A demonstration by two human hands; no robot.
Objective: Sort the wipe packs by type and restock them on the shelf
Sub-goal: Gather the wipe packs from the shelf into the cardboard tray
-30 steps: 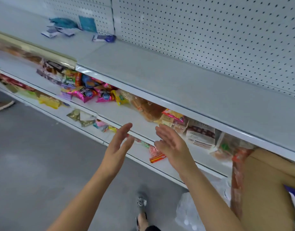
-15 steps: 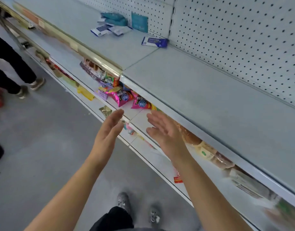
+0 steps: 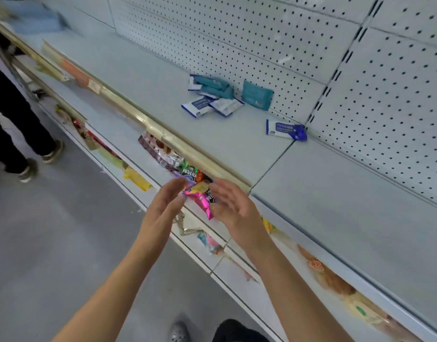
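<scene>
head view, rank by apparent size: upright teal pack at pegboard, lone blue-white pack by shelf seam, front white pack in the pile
1. upright teal pack, slightly the largest.
2. lone blue-white pack and front white pack: about alike, so left unranked.

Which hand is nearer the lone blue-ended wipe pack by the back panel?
Right. The right hand is in front and left of the wipe pack; the left hand is farther left.
</scene>
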